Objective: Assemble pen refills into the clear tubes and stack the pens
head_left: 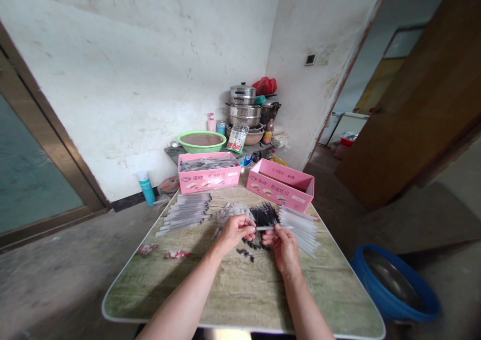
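Note:
Over the middle of the table, a thin greyish pen (265, 228) is held level between my two hands. My left hand (237, 230) pinches its left end, and my right hand (284, 244) has the fingers closed round its right part. Under and behind my hands lie a heap of small whitish parts (233, 211) and a bundle of thin black pieces (266, 214). Several short black caps (246, 254) are scattered nearer to me. Clear pen barrels (302, 232) fan out beside my right hand. Greyish pens (184, 214) with dark ends lie in rows to the left.
At the table's (248, 300) far side stand a pink box (210, 181) filled with pens and another pink box (280, 191). Behind them a shelf carries a green basin (202, 147) and stacked steel pots (244, 112). A blue tub (398, 285) stands on the floor at right.

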The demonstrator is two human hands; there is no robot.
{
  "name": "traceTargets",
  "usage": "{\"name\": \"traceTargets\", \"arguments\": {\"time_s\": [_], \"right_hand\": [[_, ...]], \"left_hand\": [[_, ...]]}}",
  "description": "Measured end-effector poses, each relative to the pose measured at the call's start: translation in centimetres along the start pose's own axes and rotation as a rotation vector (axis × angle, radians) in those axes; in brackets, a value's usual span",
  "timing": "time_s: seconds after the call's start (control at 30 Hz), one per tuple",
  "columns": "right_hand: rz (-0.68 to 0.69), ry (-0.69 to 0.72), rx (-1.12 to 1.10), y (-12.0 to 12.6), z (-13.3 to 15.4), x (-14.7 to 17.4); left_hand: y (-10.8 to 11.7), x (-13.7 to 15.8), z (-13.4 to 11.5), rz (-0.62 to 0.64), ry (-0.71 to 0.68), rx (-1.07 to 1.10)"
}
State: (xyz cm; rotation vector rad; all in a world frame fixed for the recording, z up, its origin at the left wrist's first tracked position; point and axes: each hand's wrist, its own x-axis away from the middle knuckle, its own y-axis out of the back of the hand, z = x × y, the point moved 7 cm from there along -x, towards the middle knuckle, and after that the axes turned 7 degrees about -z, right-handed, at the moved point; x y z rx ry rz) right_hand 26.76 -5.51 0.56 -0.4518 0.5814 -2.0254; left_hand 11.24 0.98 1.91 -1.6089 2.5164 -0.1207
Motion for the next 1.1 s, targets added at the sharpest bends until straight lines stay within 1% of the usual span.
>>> {"name": "traceTargets", "arguments": {"time_s": [0.27,0.37,0.47,0.6,0.7,0.83,0.93,1.03,1.1], "right_hand": [[0.018,0.001,0.008,-0.3,0.2,0.2],[0.026,0.002,0.009,-0.4,0.2,0.2],[0.022,0.002,0.004,-0.4,0.2,0.2],[0.027,0.006,0.011,-0.4,0.0,0.2],[0.031,0.010,0.029,-0.3,-0.1,0.2],[0.032,0.006,0.035,-0.4,0.0,0.2],[0.021,0.001,0.021,-0.4,0.1,0.2],[0.019,-0.004,0.015,-0.4,0.1,0.3],[0.022,-0.006,0.015,-0.3,0.1,0.3]], "left_hand": [[-0.1,0.0,0.1,0.006,-0.012,-0.023],[0.1,0.0,0.2,0.005,-0.013,-0.069],[0.4,0.1,0.4,-0.006,0.020,-0.134],[0.1,0.4,0.3,0.032,0.043,-0.217],[-0.1,0.5,0.1,0.034,0.031,-0.201],[0.3,0.2,0.2,-0.017,0.011,-0.105],[0.6,0.1,0.5,-0.038,0.018,-0.127],[0.3,0.0,0.9,0.010,0.057,-0.204],[-0.1,0.0,1.2,0.073,0.083,-0.257]]}}
